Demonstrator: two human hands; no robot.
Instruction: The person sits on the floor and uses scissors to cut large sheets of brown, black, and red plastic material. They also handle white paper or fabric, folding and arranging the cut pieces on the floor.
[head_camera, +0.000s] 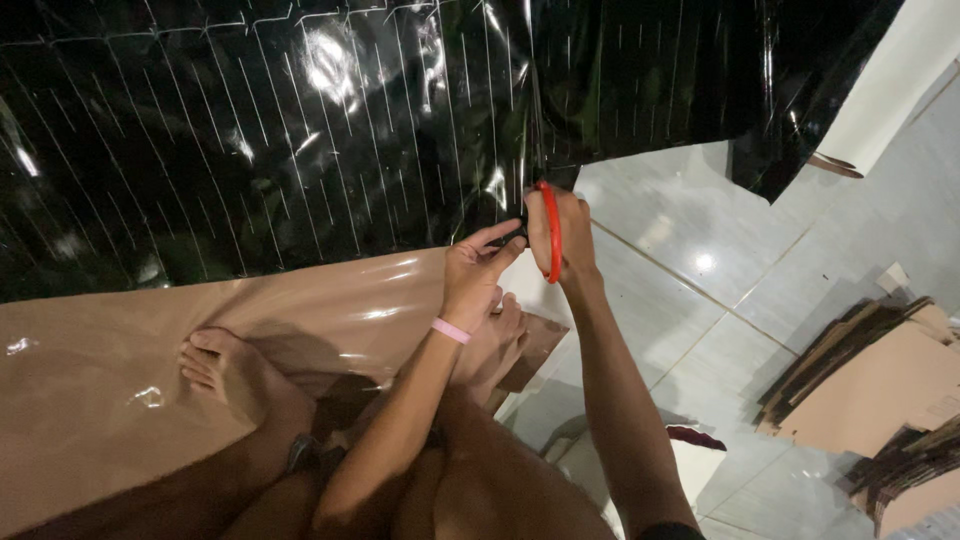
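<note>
Here the right hand (562, 235) is clenched on red-handled scissors (549, 232); the left hand (473, 278) pinches, it seems, the glossy black sheet (250, 140), thin, limp and slippery, best held near the cut.

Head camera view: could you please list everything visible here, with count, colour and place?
glossy film sheet: one, black with thin white lines, across the top
tan sheet: one, shiny brown, lower left, under the feet
scissors: one pair, red handle, centre, at the black film's edge
cardboard stack: several flat brown pieces, right edge
white roll: one, top right corner
tiled floor: pale grey, right half
wristband: one, pink, left wrist
feet: two, bare, on the tan sheet
left hand: by the scissors
right hand: holding the scissors
</note>
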